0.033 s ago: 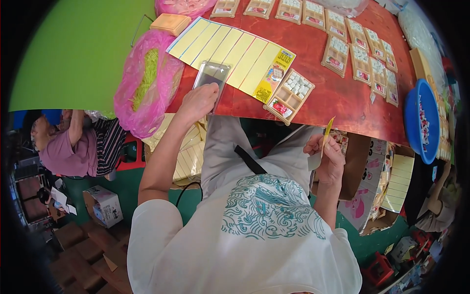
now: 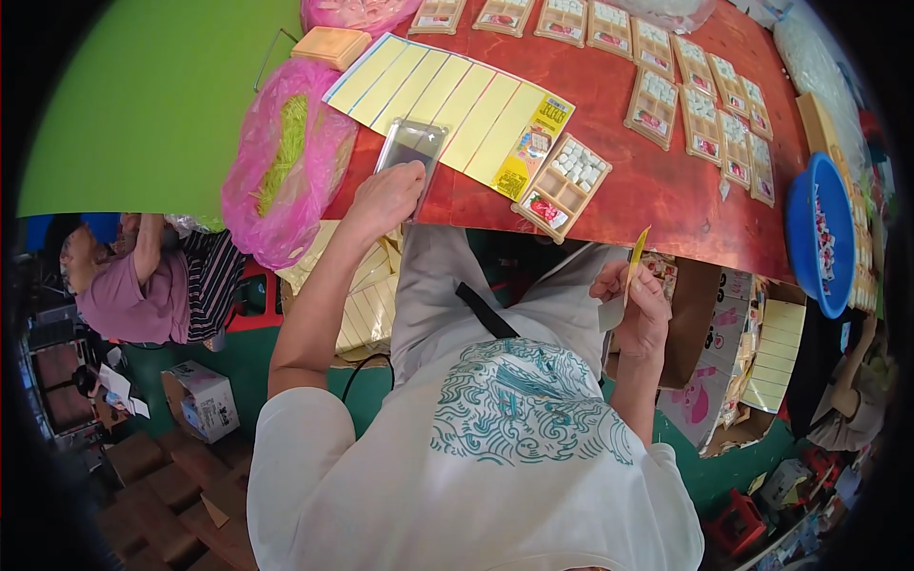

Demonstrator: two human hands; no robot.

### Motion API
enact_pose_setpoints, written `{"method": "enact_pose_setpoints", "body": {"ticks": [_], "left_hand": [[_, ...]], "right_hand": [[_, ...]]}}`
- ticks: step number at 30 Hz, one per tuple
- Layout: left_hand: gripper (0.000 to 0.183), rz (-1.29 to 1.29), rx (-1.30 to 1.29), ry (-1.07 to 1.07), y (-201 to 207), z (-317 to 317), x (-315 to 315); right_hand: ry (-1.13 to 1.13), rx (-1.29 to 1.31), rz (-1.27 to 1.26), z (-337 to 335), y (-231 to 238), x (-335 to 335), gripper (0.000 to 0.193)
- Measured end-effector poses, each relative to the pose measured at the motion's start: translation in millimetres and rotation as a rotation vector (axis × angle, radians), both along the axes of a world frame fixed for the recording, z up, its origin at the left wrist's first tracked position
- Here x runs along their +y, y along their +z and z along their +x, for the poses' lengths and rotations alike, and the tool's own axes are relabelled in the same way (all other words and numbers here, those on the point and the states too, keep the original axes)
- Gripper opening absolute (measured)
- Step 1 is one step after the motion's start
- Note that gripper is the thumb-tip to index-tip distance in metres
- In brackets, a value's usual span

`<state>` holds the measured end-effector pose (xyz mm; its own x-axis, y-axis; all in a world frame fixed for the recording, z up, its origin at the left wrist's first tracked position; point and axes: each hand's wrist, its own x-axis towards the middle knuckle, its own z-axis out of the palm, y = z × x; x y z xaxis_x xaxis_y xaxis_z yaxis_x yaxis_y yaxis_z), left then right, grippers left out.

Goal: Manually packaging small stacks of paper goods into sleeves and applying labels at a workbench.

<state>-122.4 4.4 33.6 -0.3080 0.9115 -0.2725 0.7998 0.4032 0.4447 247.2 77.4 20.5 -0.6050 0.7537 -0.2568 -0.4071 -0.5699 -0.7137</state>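
My left hand [image 2: 390,198] is at the table's near edge, fingers curled onto the near end of a clear plastic cover [image 2: 415,138] with a dark grey area inside. The cover overlaps a long yellow card sheet [image 2: 447,95] divided into strips, with a printed panel at its right end. Off the table's edge, my right hand [image 2: 638,303] pinches a thin yellow card strip [image 2: 638,249], seen nearly edge-on. Between the hands, a tan compartment tray [image 2: 568,196] holds small white cubes and a red-printed piece; neither hand touches it.
Rows of similar trays [image 2: 655,107] line the far right of the red table [image 2: 609,124]. A pink bag [image 2: 257,143] with green strands hangs at the left. A blue basin [image 2: 821,238] stands at the right edge. Below the table is an open carton [image 2: 700,381]; other people sit at both sides.
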Motion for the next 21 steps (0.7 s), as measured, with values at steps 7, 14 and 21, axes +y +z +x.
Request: {"method": "enact_pose_setpoints", "body": {"ticks": [7,14,21], "left_hand": [[0.022,-0.034,-0.004,0.006,4,0,3],[0.023,-0.056,-0.006,0.053,2,0,5],[0.021,-0.028,-0.011,0.047,-2,-5,7]], "right_hand": [[-0.024,-0.015,-0.004,3,-2,-2,0.022],[-0.029,-0.029,-0.017,-1,-1,-1,0.023],[0.243,0.251,-0.125,-61,13,7,0.026]]}}
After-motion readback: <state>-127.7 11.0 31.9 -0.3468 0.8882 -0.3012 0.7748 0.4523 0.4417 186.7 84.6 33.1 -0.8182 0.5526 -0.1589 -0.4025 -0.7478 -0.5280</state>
